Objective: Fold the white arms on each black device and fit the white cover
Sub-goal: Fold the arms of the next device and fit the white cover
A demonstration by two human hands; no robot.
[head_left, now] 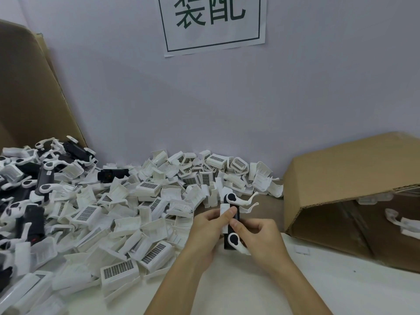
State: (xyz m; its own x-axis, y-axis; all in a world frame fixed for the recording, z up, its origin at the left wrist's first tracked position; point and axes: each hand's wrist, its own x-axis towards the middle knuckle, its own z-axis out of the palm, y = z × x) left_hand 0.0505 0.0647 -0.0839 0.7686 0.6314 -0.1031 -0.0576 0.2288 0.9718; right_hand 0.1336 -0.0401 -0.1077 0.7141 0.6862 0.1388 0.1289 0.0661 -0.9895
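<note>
Two hands, one black device (pixel 231 223), arms unfolded.
Left hand (pixel 210 226) and right hand (pixel 256 235) pinch its middle above the bench (pixel 250 289); long axis points away; white arms (pixel 242 201) splay right, nearer the right grip.

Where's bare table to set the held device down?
Free: white tabletop near the person, between the forearms and the cardboard box on the right; also the brown strip between the box and the pile. Crowded: pile of white covers fills left and centre up to the wall. Both hands, left hand and right hand, hold the device.
</note>
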